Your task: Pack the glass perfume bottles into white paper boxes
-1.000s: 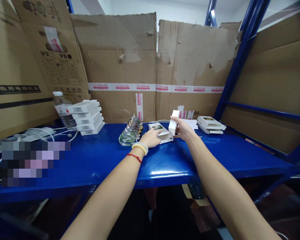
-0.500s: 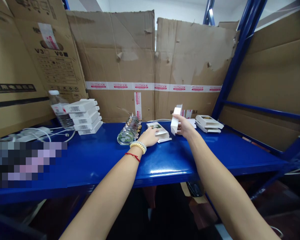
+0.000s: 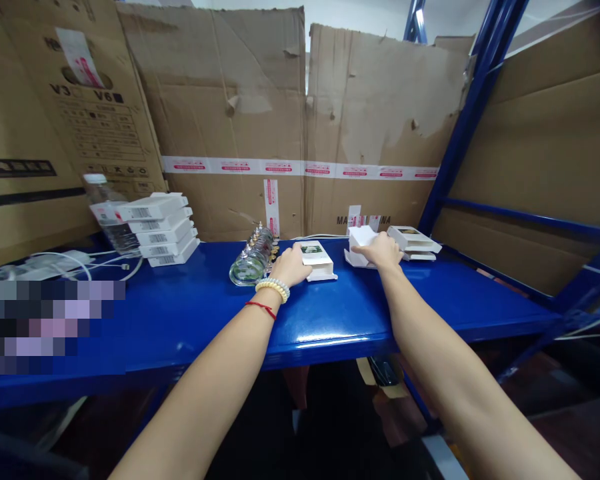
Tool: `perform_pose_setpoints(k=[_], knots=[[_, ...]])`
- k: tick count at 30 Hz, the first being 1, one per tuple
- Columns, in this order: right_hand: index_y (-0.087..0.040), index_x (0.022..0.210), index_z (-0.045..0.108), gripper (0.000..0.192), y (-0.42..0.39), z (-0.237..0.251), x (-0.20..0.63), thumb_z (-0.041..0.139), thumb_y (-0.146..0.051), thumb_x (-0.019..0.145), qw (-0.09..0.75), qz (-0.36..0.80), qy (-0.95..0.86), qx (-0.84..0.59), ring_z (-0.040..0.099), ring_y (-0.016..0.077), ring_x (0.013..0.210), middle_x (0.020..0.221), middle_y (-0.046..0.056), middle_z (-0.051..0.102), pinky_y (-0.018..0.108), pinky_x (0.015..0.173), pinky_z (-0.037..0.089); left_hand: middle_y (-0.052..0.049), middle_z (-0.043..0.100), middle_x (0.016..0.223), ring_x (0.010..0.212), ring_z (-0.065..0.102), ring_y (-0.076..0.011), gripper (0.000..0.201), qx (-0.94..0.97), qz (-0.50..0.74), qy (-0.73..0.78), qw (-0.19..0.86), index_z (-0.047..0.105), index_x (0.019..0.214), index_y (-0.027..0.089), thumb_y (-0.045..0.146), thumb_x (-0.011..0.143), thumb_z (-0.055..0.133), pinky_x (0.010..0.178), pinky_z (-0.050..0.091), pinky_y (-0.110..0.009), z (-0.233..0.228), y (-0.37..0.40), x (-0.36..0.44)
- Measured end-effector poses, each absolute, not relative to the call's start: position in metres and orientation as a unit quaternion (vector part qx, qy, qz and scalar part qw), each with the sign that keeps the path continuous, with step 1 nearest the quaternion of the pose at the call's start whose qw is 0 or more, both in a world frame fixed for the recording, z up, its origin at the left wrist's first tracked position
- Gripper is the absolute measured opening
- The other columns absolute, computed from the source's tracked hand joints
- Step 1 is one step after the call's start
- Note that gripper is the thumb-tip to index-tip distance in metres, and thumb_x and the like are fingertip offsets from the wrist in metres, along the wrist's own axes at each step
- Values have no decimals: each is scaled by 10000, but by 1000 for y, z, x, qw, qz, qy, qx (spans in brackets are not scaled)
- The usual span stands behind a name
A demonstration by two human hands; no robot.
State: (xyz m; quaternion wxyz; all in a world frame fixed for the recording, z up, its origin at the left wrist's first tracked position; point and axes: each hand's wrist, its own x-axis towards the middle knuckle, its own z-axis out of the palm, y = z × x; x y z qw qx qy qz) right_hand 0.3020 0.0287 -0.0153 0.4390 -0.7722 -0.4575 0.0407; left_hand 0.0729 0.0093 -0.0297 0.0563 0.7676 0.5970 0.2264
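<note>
A small white carton (image 3: 321, 268) with a dark picture on its top lies on the blue shelf, its near end flap open. My left hand (image 3: 291, 265) is closed on the carton's left edge, thumb toward the near corner. Farther right, my right hand (image 3: 385, 252) grips a folded white cardboard piece (image 3: 362, 237), its thumb across the front; the fingers behind are hidden. That piece stands upright over white card lying on the shelf. Beside my left hand, a row of clear glass bottles (image 3: 253, 260) with gold-coloured fittings leans together.
Several white cartons (image 3: 163, 230) are stacked at left, in front of a plastic water bottle (image 3: 107, 213) and white cables (image 3: 83, 263). More open white cartons (image 3: 414, 241) lie at right. Large cardboard sheets (image 3: 220, 120) wall the back of the blue shelf (image 3: 330, 320).
My right hand has lowered the white cardboard piece toward the shelf and moved slightly right. My left hand has slid from the carton's top to its left edge. The view has shifted slightly.
</note>
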Motion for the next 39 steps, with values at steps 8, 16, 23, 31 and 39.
perform_pose_setpoints(k=[8, 16, 23, 31, 39], knots=[[-209, 943, 628, 298, 24, -10, 282, 687, -265, 656, 545, 61, -583, -599, 548, 254, 946, 890, 64, 644, 404, 906, 403, -209, 652, 1114, 1026, 659, -307, 511, 765, 200, 609, 55, 478, 1248, 120, 239, 756, 551, 858, 499, -354, -29, 9, 76], [-226, 1073, 714, 544, 19, -16, 270, 708, -62, 554, 332, 311, -752, -477, 501, 113, 447, 500, -80, 595, 233, 529, 402, -131, 699, 1065, 1035, 651, -264, 459, 756, 305, 577, 42, 568, 1207, 170, 70, 771, 464, 897, 482, -322, -25, 10, 76], [-269, 1288, 589, 859, 18, -19, 271, 843, -141, 477, 406, 342, -715, -455, 628, 144, 630, 853, 1, 729, 246, 597, 497, -127, 682, 1123, 1083, 620, -236, 425, 731, 410, 546, 23, 545, 1229, 122, 69, 831, 408, 957, 463, -308, -23, 13, 78], [-231, 1437, 407, 987, 20, -18, 269, 827, -231, 544, 418, 308, -752, -406, 640, 221, 967, 1166, 84, 665, 381, 910, 492, -146, 682, 1132, 1080, 615, -259, 360, 704, 450, 547, 53, 637, 1104, 97, 65, 824, 414, 972, 455, -354, -19, 13, 79], [-196, 1405, 404, 848, 29, -23, 270, 758, -361, 653, 480, 266, -739, -389, 643, 230, 901, 997, 95, 681, 397, 818, 528, -62, 719, 1045, 944, 630, -227, 366, 726, 516, 396, 224, 692, 1068, 166, 211, 793, 455, 825, 488, -305, -22, 12, 77]])
